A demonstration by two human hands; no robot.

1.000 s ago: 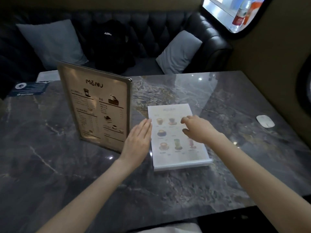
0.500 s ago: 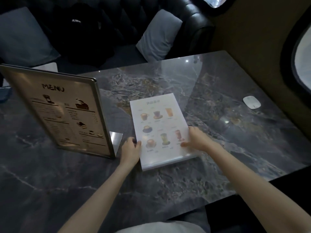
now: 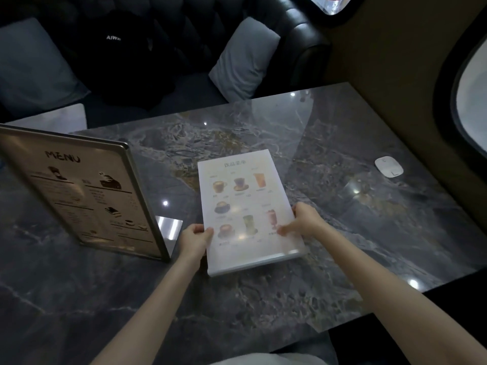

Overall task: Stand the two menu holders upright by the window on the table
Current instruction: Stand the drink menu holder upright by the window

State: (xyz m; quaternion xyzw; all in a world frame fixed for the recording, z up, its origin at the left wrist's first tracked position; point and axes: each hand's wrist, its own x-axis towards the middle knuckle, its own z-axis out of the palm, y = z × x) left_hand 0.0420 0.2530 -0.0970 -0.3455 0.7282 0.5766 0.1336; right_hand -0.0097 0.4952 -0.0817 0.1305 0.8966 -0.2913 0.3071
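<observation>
Both hands gripping white drinks menu holder [image 3: 243,206] lying mid-table [image 3: 342,233]: left hand [image 3: 196,239] fingers pinching its left edge, right hand [image 3: 303,219] pinching right edge; dark menu holder [image 3: 79,193] standing upright at left

Dark marble table [image 3: 263,299]. Framed menu stand [image 3: 79,196] upright near the left edge. White drinks menu holder [image 3: 245,196] lying flat mid-table, near the front edge. Small white oval thing [image 3: 389,167] by the right edge, window side.
</observation>
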